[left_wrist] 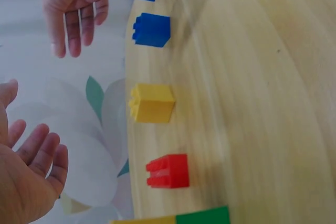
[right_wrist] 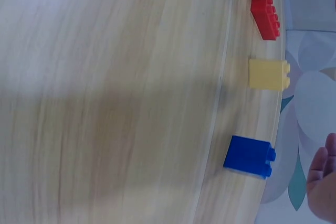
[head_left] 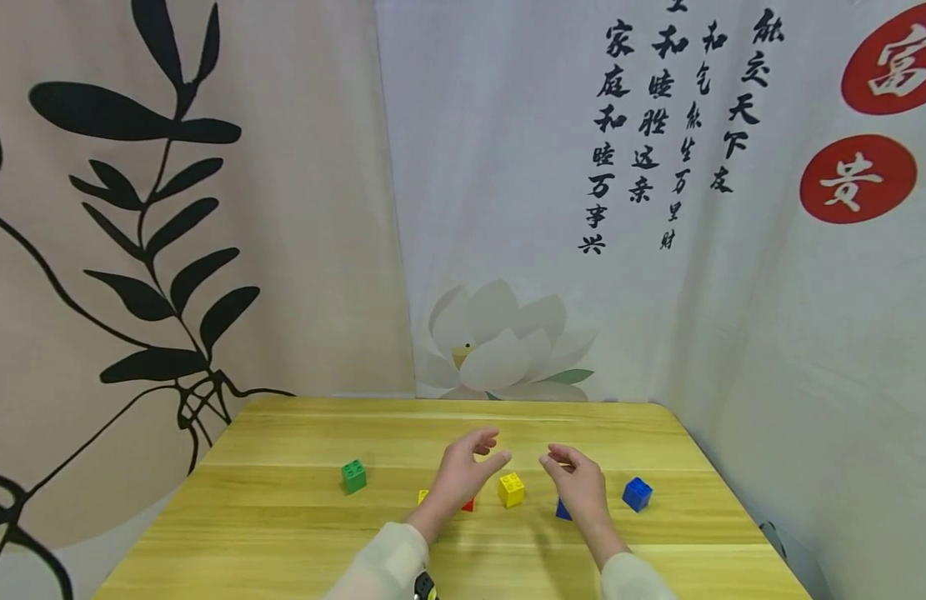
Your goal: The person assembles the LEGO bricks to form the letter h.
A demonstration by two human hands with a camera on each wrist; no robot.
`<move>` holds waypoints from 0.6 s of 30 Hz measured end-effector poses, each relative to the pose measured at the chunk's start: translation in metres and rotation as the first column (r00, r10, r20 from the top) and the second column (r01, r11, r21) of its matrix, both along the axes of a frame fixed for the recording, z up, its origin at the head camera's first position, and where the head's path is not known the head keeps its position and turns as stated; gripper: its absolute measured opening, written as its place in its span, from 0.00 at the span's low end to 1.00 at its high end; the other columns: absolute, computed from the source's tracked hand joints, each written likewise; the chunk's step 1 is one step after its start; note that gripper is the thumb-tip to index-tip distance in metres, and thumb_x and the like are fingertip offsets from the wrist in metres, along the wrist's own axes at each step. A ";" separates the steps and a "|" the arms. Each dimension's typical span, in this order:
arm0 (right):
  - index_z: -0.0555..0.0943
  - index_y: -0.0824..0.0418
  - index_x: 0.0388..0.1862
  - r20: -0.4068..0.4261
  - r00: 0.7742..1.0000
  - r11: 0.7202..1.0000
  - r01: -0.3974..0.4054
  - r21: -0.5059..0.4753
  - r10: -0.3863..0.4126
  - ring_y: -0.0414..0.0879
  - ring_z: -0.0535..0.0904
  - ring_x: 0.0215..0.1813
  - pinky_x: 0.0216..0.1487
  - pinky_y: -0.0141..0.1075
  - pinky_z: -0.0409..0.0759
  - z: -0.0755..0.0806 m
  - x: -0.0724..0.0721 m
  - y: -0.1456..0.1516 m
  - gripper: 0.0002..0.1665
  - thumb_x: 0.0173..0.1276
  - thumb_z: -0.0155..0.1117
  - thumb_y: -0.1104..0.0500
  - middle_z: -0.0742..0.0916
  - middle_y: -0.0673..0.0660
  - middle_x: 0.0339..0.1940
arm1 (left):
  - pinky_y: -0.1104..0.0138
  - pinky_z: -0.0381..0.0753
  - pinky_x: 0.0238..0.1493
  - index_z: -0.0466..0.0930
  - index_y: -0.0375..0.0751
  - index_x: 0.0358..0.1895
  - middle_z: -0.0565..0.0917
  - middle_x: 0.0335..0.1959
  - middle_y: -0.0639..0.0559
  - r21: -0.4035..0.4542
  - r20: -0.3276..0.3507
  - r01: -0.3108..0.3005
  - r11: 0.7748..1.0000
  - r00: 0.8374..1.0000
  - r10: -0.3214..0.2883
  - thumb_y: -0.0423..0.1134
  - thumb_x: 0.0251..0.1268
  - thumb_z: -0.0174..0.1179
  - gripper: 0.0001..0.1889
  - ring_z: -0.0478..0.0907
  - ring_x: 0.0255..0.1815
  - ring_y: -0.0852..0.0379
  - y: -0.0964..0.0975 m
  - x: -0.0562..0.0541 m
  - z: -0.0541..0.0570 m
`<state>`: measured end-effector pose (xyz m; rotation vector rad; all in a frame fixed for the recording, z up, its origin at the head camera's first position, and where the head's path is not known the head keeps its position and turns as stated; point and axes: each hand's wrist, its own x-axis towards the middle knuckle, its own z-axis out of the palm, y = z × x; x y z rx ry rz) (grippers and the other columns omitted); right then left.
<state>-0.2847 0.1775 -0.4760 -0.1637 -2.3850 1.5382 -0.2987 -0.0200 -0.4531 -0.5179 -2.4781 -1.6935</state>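
Observation:
My left hand [head_left: 466, 475] is held above the table, fingers loosely bent and thumb apart, with nothing in it. Below it are a red toy brick [head_left: 469, 505] and a yellow brick [head_left: 422, 497], both partly hidden by hand and wrist. Facing it, my right hand [head_left: 580, 487] hovers empty, its fingers relaxed. A blue brick [head_left: 563, 510] shows partly behind that hand. Between the hands stands another yellow brick [head_left: 511, 490]. In the left wrist view, a green block [left_wrist: 205, 215] adjoins a yellow one [left_wrist: 144, 220] at the lower edge; whether they are joined I cannot tell.
A second blue brick [head_left: 638, 494] stands to the right of my right hand. Farther left is a green brick [head_left: 353, 476]. The wooden table [head_left: 282, 533] ends at a printed curtain [head_left: 320, 208] behind and at the right.

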 end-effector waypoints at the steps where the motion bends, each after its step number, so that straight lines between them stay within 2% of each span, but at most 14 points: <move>1: 0.82 0.63 0.57 0.002 1.000 1.000 0.002 -0.002 -0.002 0.54 0.82 0.51 0.49 0.45 0.82 0.000 0.000 0.002 0.19 0.71 0.66 0.55 0.86 0.60 0.51 | 0.54 0.80 0.50 0.76 0.40 0.64 0.81 0.54 0.46 -0.002 -0.001 -0.005 1.000 1.000 0.005 0.49 0.67 0.65 0.26 0.76 0.55 0.44 0.002 0.000 -0.002; 6: 0.82 0.62 0.58 0.009 1.000 1.000 0.013 -0.009 -0.013 0.54 0.82 0.52 0.49 0.45 0.82 -0.002 -0.001 0.010 0.22 0.70 0.67 0.52 0.86 0.59 0.52 | 0.55 0.80 0.49 0.76 0.40 0.63 0.81 0.54 0.46 0.013 0.011 -0.019 1.000 1.000 0.019 0.48 0.67 0.65 0.25 0.76 0.54 0.43 0.009 0.001 -0.012; 13: 0.80 0.63 0.61 0.029 1.000 1.000 0.005 -0.015 -0.004 0.56 0.80 0.54 0.50 0.45 0.81 -0.004 0.003 0.023 0.24 0.71 0.67 0.53 0.83 0.63 0.56 | 0.55 0.80 0.48 0.77 0.39 0.62 0.80 0.53 0.46 0.029 0.057 -0.067 0.997 0.996 0.066 0.50 0.66 0.66 0.26 0.75 0.53 0.45 0.017 0.004 -0.024; 18: 0.79 0.65 0.61 0.041 0.999 1.000 0.016 0.012 -0.016 0.57 0.80 0.55 0.49 0.44 0.81 -0.008 0.007 0.035 0.26 0.70 0.68 0.52 0.83 0.65 0.57 | 0.56 0.81 0.46 0.77 0.35 0.60 0.81 0.50 0.45 0.079 0.088 -0.111 0.991 0.991 0.104 0.45 0.64 0.69 0.26 0.76 0.51 0.41 0.023 0.007 -0.034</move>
